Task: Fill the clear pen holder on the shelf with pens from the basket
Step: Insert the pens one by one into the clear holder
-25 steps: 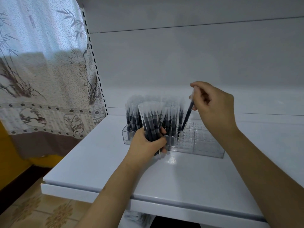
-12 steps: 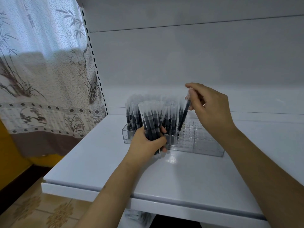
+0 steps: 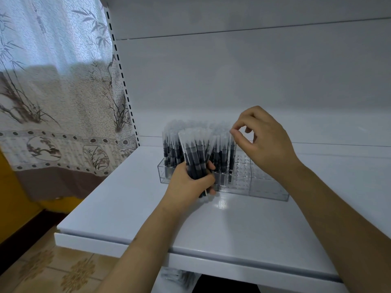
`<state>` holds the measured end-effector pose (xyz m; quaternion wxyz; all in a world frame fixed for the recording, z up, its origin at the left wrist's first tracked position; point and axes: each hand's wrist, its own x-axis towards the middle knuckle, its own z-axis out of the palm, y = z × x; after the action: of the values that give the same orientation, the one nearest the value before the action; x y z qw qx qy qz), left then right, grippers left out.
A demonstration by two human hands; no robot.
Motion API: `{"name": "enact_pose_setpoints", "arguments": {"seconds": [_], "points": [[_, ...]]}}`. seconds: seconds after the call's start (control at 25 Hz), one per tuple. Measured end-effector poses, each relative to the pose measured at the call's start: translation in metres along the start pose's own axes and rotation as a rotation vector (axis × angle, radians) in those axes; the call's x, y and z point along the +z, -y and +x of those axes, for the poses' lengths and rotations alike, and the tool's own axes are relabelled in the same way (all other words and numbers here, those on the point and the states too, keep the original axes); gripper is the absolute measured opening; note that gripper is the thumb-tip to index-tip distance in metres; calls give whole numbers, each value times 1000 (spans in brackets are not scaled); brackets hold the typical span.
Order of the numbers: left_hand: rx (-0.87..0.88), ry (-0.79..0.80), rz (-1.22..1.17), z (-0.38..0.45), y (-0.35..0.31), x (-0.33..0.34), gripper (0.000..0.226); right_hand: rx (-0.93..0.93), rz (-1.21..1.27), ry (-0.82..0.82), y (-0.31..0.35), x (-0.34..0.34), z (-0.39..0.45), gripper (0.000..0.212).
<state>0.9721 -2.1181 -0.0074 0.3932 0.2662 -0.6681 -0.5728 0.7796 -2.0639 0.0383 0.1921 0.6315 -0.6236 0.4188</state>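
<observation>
One clear plastic pen holder (image 3: pixel 264 187) stands on the white shelf (image 3: pixel 131 204). The left hand (image 3: pixel 190 182) grips a bundle of black pens (image 3: pixel 196 155), too crowded to count. The right hand (image 3: pixel 264 140) pinches thumb and forefinger at a pen top; I cannot tell if it holds it.

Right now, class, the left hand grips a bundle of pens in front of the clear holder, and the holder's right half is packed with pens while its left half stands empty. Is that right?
Not quite. The head view shows the pens standing in the left half of the clear holder; its right half is empty. The left hand does grip a bundle of pens in front.
</observation>
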Motion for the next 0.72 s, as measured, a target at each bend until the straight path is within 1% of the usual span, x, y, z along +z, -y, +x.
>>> {"name": "enact_pose_setpoints", "arguments": {"seconds": [0.08, 0.2, 0.28, 0.4, 0.52, 0.6, 0.68, 0.72], "points": [[-1, 15, -39, 0, 1, 0, 14, -34, 36, -33, 7, -2, -2, 16], [18, 74, -65, -2, 0, 2, 14, -126, 35, -3, 19, 0, -5, 36], [26, 110, -87, -4, -2, 2, 14, -117, 40, -3, 21, 3, -4, 40], [32, 154, -88, -6, -4, 5, 13, -48, 86, 22, 20, 2, -1, 38], [43, 156, -89, -6, -3, 5, 13, -23, 219, 55, 21, -1, -2, 25], [45, 150, -103, -4, -2, 3, 13, 4, 345, 43, 23, 0, -4, 14], [30, 124, -93, -3, 0, 2, 13, 127, 540, -3, 24, 0, -5, 12], [15, 109, -82, -3, 0, 3, 13, 203, 655, -57, 23, -2, -3, 12]]}}
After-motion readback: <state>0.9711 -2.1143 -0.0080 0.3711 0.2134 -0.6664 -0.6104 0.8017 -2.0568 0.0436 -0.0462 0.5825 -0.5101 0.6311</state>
